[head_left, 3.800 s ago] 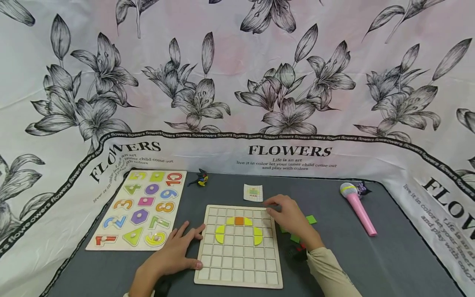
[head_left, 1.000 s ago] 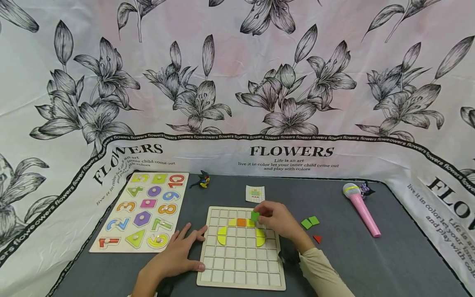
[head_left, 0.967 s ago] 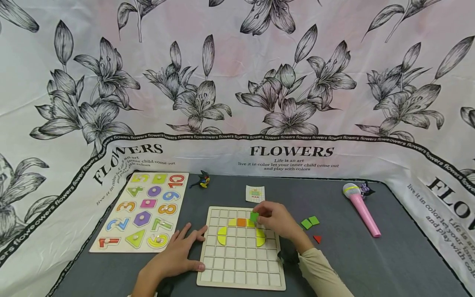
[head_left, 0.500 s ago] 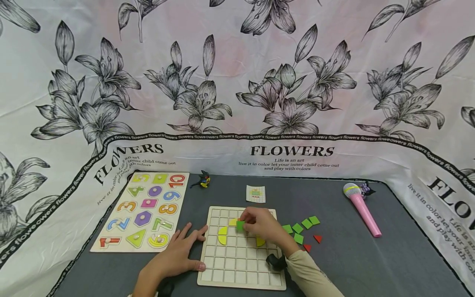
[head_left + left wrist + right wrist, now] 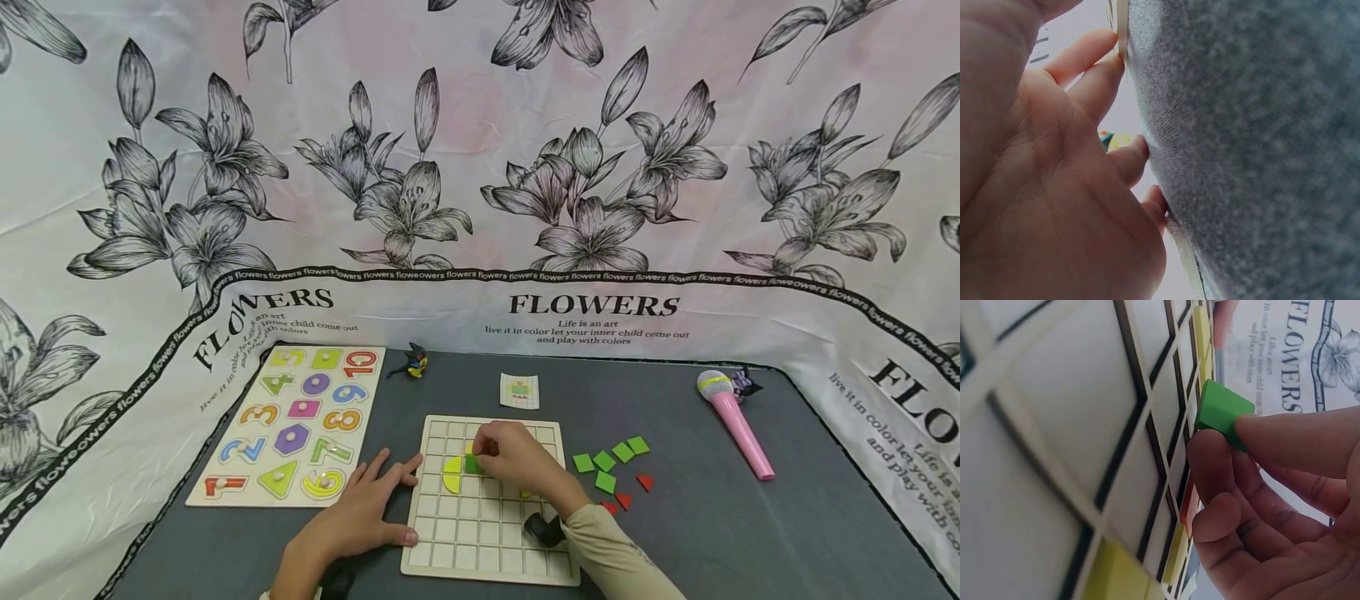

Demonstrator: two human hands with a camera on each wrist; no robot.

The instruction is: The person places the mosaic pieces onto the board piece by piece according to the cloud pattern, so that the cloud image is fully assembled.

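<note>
My right hand pinches a green square tile between thumb and forefinger, holding it low over the wooden grid board, just right of the yellow half-round piece already seated in the upper left part of the grid. In the right wrist view the tile hangs tilted, one corner toward the cells, not yet seated in any of them. My left hand lies flat on the grey table cover, fingers spread and relaxed, with the fingertips against the board's left edge to steady it.

By my judgement, the step in hand is the placing of this green tile beside the yellow pieces. The next move calls for levelling the tile, squaring its sides to the grid lines and lowering it into a single cell without nudging its neighbours.

More green tiles and a few red triangles lie loose on the cover just right of the board. A small pattern card sits beyond the board's far edge, a number puzzle lies to the left, and a pink toy microphone rests well off to the right.
</note>
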